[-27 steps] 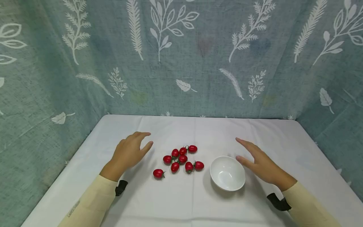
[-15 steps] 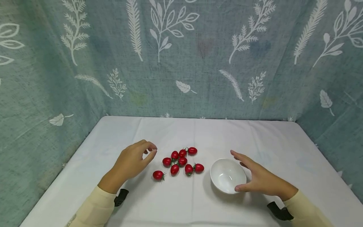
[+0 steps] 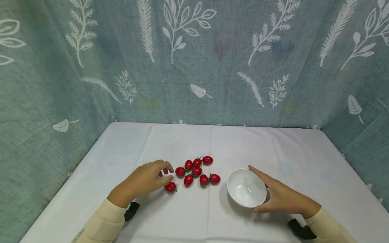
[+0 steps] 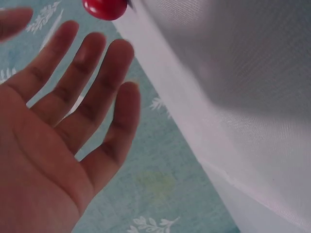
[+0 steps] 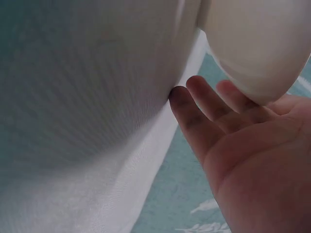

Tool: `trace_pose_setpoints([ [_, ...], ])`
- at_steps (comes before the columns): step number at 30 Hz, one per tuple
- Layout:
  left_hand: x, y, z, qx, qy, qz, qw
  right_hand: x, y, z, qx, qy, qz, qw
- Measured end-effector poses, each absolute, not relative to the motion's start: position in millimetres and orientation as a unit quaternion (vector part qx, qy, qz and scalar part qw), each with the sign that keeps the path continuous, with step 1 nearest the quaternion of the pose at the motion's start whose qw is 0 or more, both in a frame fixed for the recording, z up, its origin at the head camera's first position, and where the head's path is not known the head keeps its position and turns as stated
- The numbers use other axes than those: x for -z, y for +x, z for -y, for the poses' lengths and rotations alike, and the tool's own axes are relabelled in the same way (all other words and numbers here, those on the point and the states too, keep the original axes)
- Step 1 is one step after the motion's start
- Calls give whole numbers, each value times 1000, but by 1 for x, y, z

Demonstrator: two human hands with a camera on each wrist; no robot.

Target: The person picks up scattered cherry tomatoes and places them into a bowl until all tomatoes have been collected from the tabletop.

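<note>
My left hand point(image 3: 149, 179) hovers at the left of the table, its thumb and fingertips just by a lone cherry tomato point(image 3: 171, 187). The fingers are spread and loosely bent, and in the left wrist view a red tomato point(image 4: 105, 7) shows beyond the fingertips, apart from them. With thumb and index finger on opposite sides of its rim, my right hand point(image 3: 282, 197) holds a white bowl point(image 3: 246, 188) from the right. The bowl stands upright with nothing in it. In the right wrist view the bowl's underside point(image 5: 257, 43) lies against the hand, other fingers beneath.
Several more red cherry tomatoes point(image 3: 197, 171) with green stems lie clustered between the hands. A white cloth point(image 3: 170, 219) covers the table. Green leaf-patterned curtain point(image 3: 194, 67) stands behind and at both sides.
My left hand has come down and to the right, toward the lone tomato. My right hand has lowered, its thumb and index finger closing about the bowl. Bowl and tomatoes stay in place.
</note>
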State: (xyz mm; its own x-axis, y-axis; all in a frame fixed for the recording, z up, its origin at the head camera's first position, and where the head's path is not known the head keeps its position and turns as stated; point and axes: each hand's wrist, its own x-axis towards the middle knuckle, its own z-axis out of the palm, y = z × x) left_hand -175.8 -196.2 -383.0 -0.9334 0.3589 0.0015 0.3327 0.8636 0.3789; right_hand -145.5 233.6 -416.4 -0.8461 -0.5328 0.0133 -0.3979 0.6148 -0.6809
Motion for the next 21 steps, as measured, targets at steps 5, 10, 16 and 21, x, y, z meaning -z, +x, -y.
trace_pose_setpoints([
  [5, 384, -177, 198, -192, 196, -960, 60, 415, -145, -235, 350, -250, -897, 97],
  [10, 384, -175, 199, -179, 224, -955, 70, 414, -144, -237, 352, -247, -897, 106],
  [16, 388, -176, 199, -178, 233, -953, 82, 414, -145, -236, 347, -240, -900, 105],
  [21, 392, -177, 199, -174, 232, -953, 84, 417, -147, -234, 354, -228, -899, 117],
])
